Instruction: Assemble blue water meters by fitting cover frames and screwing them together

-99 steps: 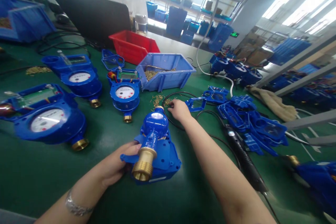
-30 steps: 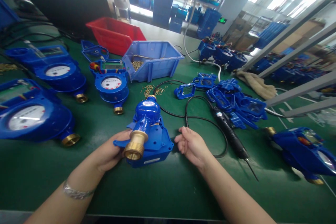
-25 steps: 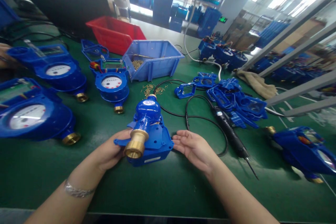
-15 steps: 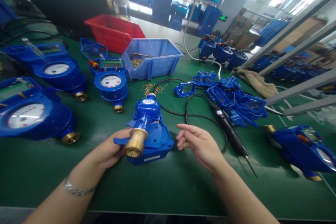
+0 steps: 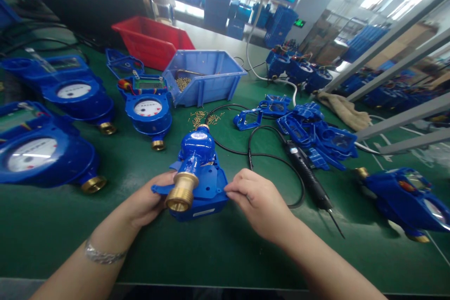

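A blue water meter (image 5: 198, 173) lies face down on the green mat, its brass threaded end (image 5: 180, 193) pointing toward me. My left hand (image 5: 146, 201) grips its left side. My right hand (image 5: 258, 201) is closed in a pinch with the fingertips against the meter's right rear corner; whatever is in the pinch is too small to see. A black electric screwdriver (image 5: 306, 180) lies just right of my right hand, its cable looping behind the meter.
Three blue meters (image 5: 149, 112) lie face up at left, another (image 5: 404, 197) at right. A light blue bin (image 5: 207, 77) of brass screws sits behind, loose screws (image 5: 200, 117) before it. Blue plastic covers (image 5: 316, 133) are piled at right. A red bin (image 5: 151, 44) and a cloth (image 5: 344, 105) lie beyond.
My right hand came back from the loose screws, hovered open beside the meter, and has now closed in a pinch against the meter's right corner. The left hand and the meter stayed put.
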A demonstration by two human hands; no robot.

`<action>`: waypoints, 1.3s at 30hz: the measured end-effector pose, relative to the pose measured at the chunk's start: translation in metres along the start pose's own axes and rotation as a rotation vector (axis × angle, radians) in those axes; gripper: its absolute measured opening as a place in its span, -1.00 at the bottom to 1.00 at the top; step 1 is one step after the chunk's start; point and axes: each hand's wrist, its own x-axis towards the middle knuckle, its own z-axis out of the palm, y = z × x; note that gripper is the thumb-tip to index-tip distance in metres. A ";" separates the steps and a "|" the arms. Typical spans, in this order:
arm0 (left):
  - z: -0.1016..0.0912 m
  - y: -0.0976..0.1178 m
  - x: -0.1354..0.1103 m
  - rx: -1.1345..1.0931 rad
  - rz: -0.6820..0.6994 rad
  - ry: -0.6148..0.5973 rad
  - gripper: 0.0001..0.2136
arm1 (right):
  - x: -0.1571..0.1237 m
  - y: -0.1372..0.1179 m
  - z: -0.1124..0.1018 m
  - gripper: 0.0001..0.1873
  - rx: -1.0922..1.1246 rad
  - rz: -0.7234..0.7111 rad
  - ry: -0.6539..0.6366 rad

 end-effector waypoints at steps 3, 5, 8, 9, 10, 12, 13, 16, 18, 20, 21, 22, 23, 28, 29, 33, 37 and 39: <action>0.003 0.002 -0.001 0.020 0.003 -0.034 -0.90 | -0.003 -0.002 0.003 -0.78 -0.121 -0.099 -0.007; 0.004 0.003 -0.002 0.021 0.011 -0.067 -0.88 | -0.007 -0.006 0.001 -0.74 -0.184 -0.134 -0.039; 0.003 0.002 -0.003 0.008 0.010 -0.106 -0.82 | -0.012 -0.012 -0.012 -0.75 -0.239 -0.116 -0.169; 0.002 0.001 -0.002 -0.004 0.011 -0.115 -0.83 | -0.010 -0.012 -0.017 -0.75 -0.221 -0.108 -0.217; 0.001 0.000 -0.002 -0.019 0.011 -0.119 -0.85 | -0.006 -0.010 -0.022 -0.75 -0.182 -0.095 -0.238; -0.002 -0.002 0.000 -0.047 0.007 -0.110 -0.88 | 0.012 0.001 -0.028 -0.76 -0.108 -0.012 -0.173; -0.003 -0.003 0.001 -0.057 0.003 -0.104 -0.88 | 0.027 0.010 -0.028 -0.78 -0.084 0.045 -0.096; -0.006 -0.004 0.003 -0.063 -0.008 -0.087 -0.83 | 0.085 0.043 -0.017 -0.86 -0.146 0.207 0.024; -0.007 -0.004 0.003 -0.049 -0.011 -0.083 -0.78 | 0.125 0.064 -0.004 -0.87 -0.171 0.243 0.025; -0.008 -0.004 0.004 -0.033 -0.017 -0.087 -0.74 | 0.157 0.079 0.008 -0.76 -0.187 0.274 0.023; -0.008 -0.004 0.004 -0.029 -0.018 -0.097 -0.71 | 0.168 0.085 0.014 -0.72 -0.189 0.286 0.020; -0.008 -0.004 0.004 -0.029 -0.018 -0.108 -0.69 | 0.176 0.089 0.019 -0.70 -0.185 0.296 0.015; -0.008 -0.004 0.004 -0.030 -0.018 -0.118 -0.67 | 0.182 0.092 0.023 -0.69 -0.176 0.303 0.008; -0.006 -0.003 0.004 -0.034 -0.015 -0.135 -0.63 | 0.187 0.096 0.030 -0.68 -0.041 0.324 -0.001; -0.006 -0.002 0.004 -0.035 -0.015 -0.140 -0.63 | 0.184 0.094 0.029 -0.68 0.007 0.326 0.005; -0.005 -0.001 0.003 -0.032 -0.003 -0.159 -0.69 | 0.148 0.078 0.020 -0.76 0.276 0.323 0.057; -0.007 -0.002 0.003 -0.028 0.009 -0.183 -0.77 | 0.075 0.044 0.006 -0.86 0.573 0.281 0.151; -0.008 -0.003 0.004 -0.036 0.008 -0.187 -0.77 | 0.038 0.026 0.001 -0.90 0.655 0.287 0.174</action>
